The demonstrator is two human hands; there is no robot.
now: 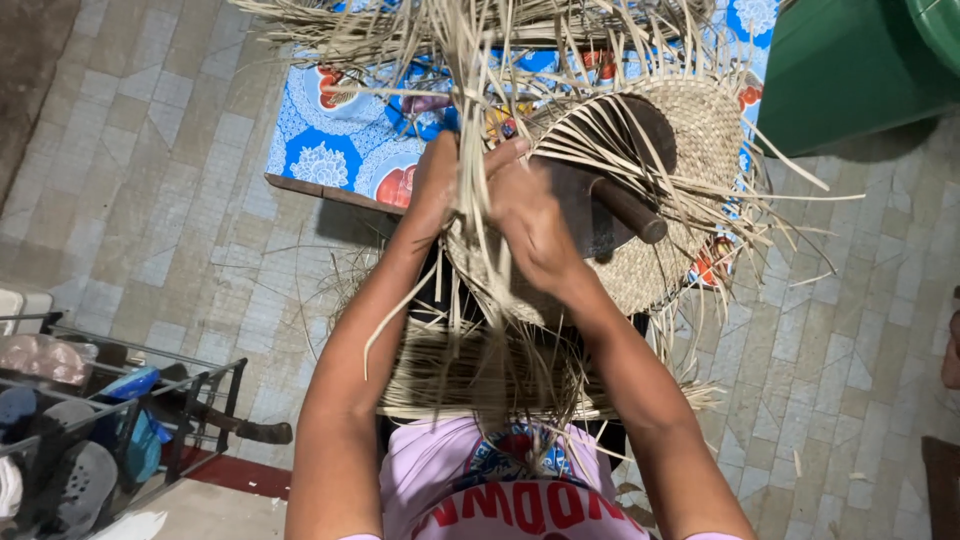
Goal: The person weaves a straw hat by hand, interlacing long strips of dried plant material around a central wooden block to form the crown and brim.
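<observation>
Both hands pinch flat, pale straw strips [470,130] at the edge of a half-woven round basket [690,150]: the left hand [437,180] is closed around a bundle, the right hand [525,215] grips strands beside it. The basket's tight weave sits over a dark wooden mould [600,200] with a cylindrical handle, above a blue floral-clothed surface [330,150].

Even soft light, faint shadows on floor tiles [180,180]; edges bowed, hands perhaps slightly motion-blurred
</observation>
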